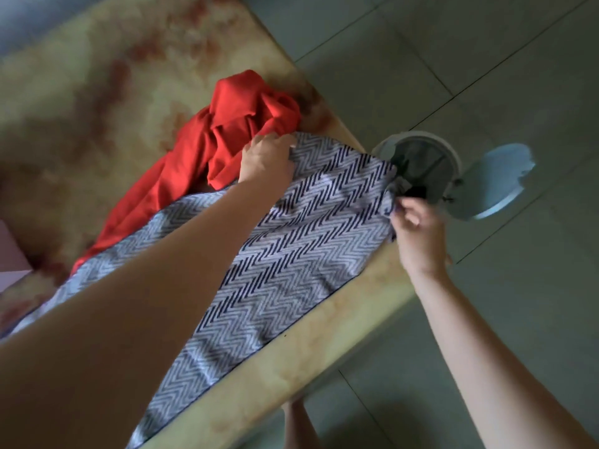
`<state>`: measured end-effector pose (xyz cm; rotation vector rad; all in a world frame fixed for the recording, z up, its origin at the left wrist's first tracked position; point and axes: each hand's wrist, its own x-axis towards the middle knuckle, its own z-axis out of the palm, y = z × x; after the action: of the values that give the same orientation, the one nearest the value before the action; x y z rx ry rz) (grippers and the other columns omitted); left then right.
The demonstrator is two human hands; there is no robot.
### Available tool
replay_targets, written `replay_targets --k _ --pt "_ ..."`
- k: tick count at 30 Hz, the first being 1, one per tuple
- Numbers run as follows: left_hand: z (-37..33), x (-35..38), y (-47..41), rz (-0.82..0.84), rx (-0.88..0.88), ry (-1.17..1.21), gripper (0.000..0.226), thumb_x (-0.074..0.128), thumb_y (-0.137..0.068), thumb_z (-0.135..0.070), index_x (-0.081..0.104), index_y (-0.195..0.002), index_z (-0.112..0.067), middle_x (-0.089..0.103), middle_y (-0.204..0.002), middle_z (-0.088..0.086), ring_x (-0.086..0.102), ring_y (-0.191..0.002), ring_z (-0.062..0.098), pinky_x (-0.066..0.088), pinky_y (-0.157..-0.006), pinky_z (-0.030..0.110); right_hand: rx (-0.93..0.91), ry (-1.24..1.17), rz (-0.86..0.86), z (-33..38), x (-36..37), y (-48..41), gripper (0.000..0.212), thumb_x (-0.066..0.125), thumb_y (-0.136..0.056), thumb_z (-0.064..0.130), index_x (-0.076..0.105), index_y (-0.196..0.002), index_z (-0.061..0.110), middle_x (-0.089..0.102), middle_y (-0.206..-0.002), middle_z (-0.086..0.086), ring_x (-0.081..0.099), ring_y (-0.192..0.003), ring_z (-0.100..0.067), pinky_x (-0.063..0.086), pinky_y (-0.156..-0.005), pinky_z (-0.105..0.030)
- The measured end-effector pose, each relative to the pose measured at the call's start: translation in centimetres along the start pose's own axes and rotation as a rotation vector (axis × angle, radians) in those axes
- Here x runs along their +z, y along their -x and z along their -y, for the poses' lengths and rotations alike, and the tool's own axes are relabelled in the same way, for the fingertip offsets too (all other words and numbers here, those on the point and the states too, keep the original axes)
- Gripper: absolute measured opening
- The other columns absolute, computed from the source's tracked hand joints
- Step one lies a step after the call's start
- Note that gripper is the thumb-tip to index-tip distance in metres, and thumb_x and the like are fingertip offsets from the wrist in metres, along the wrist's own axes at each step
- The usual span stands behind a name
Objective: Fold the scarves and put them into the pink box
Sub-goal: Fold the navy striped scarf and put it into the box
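A white and navy zigzag scarf (pixel 291 247) lies stretched along the near edge of the marbled table (pixel 97 102). My left hand (pixel 267 160) grips its far corner, beside a crumpled red scarf (pixel 227 131) lying just behind it. My right hand (pixel 418 234) pinches the other far corner, out past the table's edge. A sliver of the pink box (pixel 11 254) shows at the left edge of the view.
A white round bin (pixel 453 157) with its lid swung open stands on the tiled floor (pixel 486 59) just past the table's end, right behind my right hand. The far part of the table holds nothing but its mottled red and cream surface.
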<state>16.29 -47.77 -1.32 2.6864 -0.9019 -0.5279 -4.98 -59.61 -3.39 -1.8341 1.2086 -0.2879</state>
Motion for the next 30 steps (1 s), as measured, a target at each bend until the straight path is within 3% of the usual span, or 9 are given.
replay_targets --k 4,8,11,14,16,20,23,25,30 --pt "-0.4 0.2 0.6 -0.010 0.038 0.024 0.051 0.057 -0.087 -0.026 0.045 -0.137 -0.027 0.048 -0.134 0.005 0.038 -0.128 0.026 0.028 -0.105 0.041 0.049 -0.039 0.006 -0.6 1.1 2.5 0.041 0.067 -0.084 0.037 0.061 -0.118 0.015 0.065 -0.113 -0.001 0.060 -0.107 -0.014 0.048 -0.092 -0.031" --pt "-2.2 0.9 0.3 0.062 0.126 0.000 0.051 0.054 -0.091 -0.031 0.040 -0.140 -0.032 0.042 -0.143 -0.001 0.028 -0.135 0.021 0.018 -0.110 0.036 0.148 -0.083 -0.072 0.0 2.2 1.0 0.070 0.066 -0.073 0.055 0.051 -0.131 0.019 0.069 -0.103 -0.002 0.066 -0.093 -0.017 0.054 -0.079 -0.035" --pt "-3.4 1.8 0.2 0.103 0.124 0.067 0.048 0.053 -0.092 -0.030 0.042 -0.139 -0.031 0.041 -0.144 0.000 0.029 -0.136 0.021 0.019 -0.111 0.036 0.152 -0.009 -0.139 0.3 3.2 -0.7 0.041 0.065 -0.077 0.038 0.068 -0.109 0.012 0.068 -0.098 -0.011 0.064 -0.092 -0.028 0.054 -0.080 -0.039" --pt "-4.0 1.8 0.1 0.044 0.112 0.275 0.042 0.052 -0.090 -0.031 0.054 -0.131 -0.024 0.054 -0.131 0.007 0.046 -0.124 0.026 0.036 -0.105 0.040 -0.018 -0.142 -0.177 2.6 3.3 1.0 0.012 0.065 -0.085 0.011 0.071 -0.094 0.005 0.065 -0.095 -0.013 0.060 -0.083 -0.016 0.046 -0.074 -0.016" --pt "-4.2 1.2 0.2 0.052 0.019 0.495 0.039 0.053 -0.091 -0.035 0.057 -0.127 -0.021 0.062 -0.121 0.008 0.056 -0.115 0.026 0.043 -0.099 0.036 -0.203 -0.173 -0.062 4.1 3.4 4.0 0.009 0.062 -0.086 0.006 0.069 -0.090 0.008 0.063 -0.094 -0.006 0.058 -0.084 -0.009 0.043 -0.076 -0.012" --pt "-2.9 0.3 1.0 0.175 -0.221 0.542 0.061 0.062 -0.080 -0.057 0.052 -0.131 -0.024 0.059 -0.127 0.004 0.054 -0.118 0.023 0.045 -0.099 0.035 -0.389 -0.068 0.282 2.6 5.3 11.0 0.010 0.061 -0.085 0.008 0.065 -0.086 0.017 0.060 -0.085 0.010 0.057 -0.086 -0.012 0.049 -0.077 -0.033" --pt "-1.7 0.3 2.9 0.237 -0.211 0.308 0.081 0.070 -0.069 -0.060 0.044 -0.137 -0.024 0.057 -0.130 0.005 0.051 -0.122 0.025 0.041 -0.101 0.036 -0.477 0.088 0.392 -0.3 7.0 14.9 0.013 0.057 -0.083 0.013 0.065 -0.090 0.021 0.064 -0.106 0.007 0.053 -0.108 -0.005 0.042 -0.095 -0.040" --pt "-1.1 0.5 3.8 0.223 -0.195 0.177 0.077 0.072 -0.070 -0.055 0.045 -0.135 -0.024 0.058 -0.127 0.005 0.053 -0.118 0.027 0.044 -0.094 0.036 -0.414 0.062 0.377 -1.0 7.2 16.3 0.019 0.053 -0.086 0.019 0.066 -0.098 0.024 0.063 -0.118 0.009 0.049 -0.117 0.002 0.039 -0.103 -0.036" --pt "0.6 0.1 5.0 0.019 -0.269 0.303 0.040 0.058 -0.088 -0.027 0.052 -0.125 -0.014 0.062 -0.116 0.016 0.057 -0.109 0.034 0.045 -0.087 0.039 -0.299 0.051 0.028 0.0 6.0 15.1 0.019 0.055 -0.086 0.026 0.064 -0.100 0.016 0.061 -0.096 0.005 0.054 -0.091 -0.009 0.045 -0.083 -0.021"
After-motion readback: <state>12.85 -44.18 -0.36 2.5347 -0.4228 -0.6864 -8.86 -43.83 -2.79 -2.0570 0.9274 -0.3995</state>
